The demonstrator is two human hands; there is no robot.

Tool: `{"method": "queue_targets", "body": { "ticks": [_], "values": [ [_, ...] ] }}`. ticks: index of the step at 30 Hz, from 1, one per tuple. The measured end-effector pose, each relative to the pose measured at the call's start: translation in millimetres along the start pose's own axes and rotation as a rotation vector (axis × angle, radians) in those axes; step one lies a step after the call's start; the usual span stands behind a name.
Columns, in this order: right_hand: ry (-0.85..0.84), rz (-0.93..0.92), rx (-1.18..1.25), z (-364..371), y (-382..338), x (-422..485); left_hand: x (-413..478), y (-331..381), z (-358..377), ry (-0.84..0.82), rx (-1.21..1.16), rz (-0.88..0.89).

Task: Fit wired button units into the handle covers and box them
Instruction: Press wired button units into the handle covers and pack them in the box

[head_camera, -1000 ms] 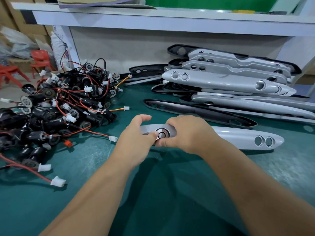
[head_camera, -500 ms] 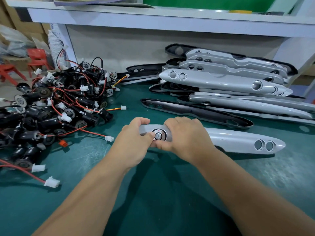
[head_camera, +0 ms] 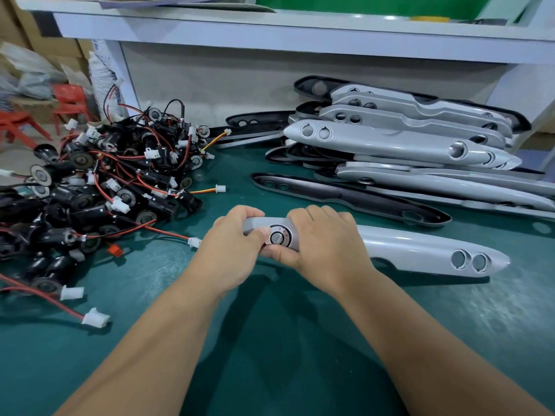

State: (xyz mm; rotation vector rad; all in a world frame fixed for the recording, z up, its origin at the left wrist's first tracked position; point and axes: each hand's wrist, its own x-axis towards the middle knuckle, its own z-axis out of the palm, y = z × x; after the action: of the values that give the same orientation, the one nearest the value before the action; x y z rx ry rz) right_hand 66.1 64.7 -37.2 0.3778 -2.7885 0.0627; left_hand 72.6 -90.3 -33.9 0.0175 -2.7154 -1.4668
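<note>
The silver handle cover (head_camera: pixel 420 250) lay lengthwise on the green table (head_camera: pixel 270 340), its left end held in both hands; the left hand (head_camera: pixel 231 253) had its fingers (head_camera: pixel 243 211) curled over that end, thumb pressed to the rim of the button unit (head_camera: pixel 277 237) seated in the cover; the right hand (head_camera: pixel 327 244) wrapped the cover just right of the button; left of the cover sat the pile of wired units (head_camera: pixel 99 187); behind the cover lay a dark cover (head_camera: pixel 345 196) and the stack of covers (head_camera: pixel 405 145).
</note>
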Motion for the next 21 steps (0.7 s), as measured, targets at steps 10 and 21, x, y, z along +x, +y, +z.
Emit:
{"method": "queue_targets", "body": {
  "ticks": [10, 21],
  "values": [
    [0.036, -0.011, 0.185, -3.9, 10.6, -9.5, -3.1, 5.9, -5.5, -0.081, -0.397, -0.057],
    [0.02, 0.051, 0.246, -13.1, 7.5, -6.2, -9.8, 12.8, -2.8, -0.046, -0.331, 0.044]
  ]
}}
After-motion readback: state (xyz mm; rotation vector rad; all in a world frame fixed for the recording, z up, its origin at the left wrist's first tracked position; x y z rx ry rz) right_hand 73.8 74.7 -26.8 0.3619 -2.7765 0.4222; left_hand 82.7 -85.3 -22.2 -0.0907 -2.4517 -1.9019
